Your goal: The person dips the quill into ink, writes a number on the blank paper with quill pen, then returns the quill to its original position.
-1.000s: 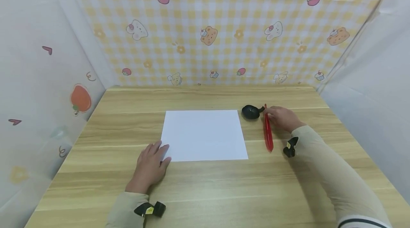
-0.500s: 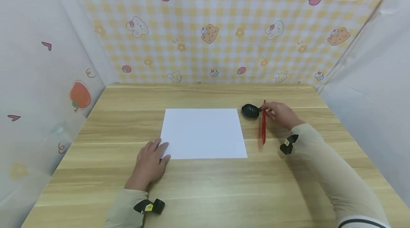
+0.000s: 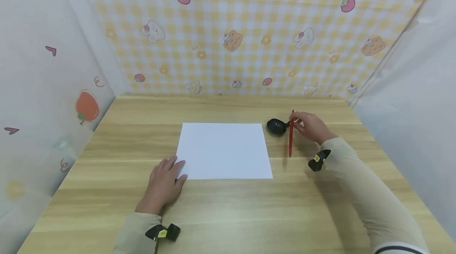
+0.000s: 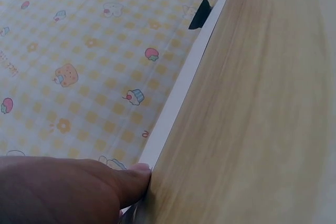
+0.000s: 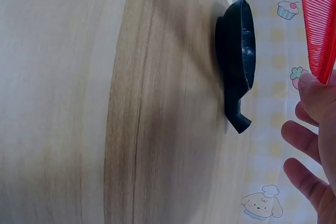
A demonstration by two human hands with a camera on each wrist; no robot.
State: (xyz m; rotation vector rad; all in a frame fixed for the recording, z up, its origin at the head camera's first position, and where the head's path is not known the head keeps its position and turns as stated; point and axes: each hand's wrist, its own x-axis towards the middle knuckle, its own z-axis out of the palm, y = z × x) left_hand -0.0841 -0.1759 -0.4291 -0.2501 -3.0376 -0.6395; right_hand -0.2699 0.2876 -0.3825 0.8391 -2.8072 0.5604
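My left hand [image 3: 162, 186] lies palm down on the table, its fingers spread onto the near left corner of a blank white sheet of paper [image 3: 224, 151]. In the left wrist view the thumb rests at the paper's edge. My right hand [image 3: 312, 128] pinches one narrow end of a long, slim red ribbed piece [image 3: 291, 139] between thumb and fingers. Seen from the right wrist, this red piece [image 5: 321, 17] widens away from the hand and has fine parallel ribs, like a comb. Just left of it, a black spoon [image 3: 276, 127] with an oval bowl and short bent handle lies on the table.
The wooden table [image 3: 228, 214] ends at a yellow checked cloth backdrop [image 3: 263, 20]. White cloth walls stand at the left [image 3: 39, 87] and right. The black spoon sits between the paper's far right corner and the right hand.
The red piece has been raised off the table and turned, now showing a narrower side, and it has shifted slightly left with the right hand. The left hand stays on the paper.
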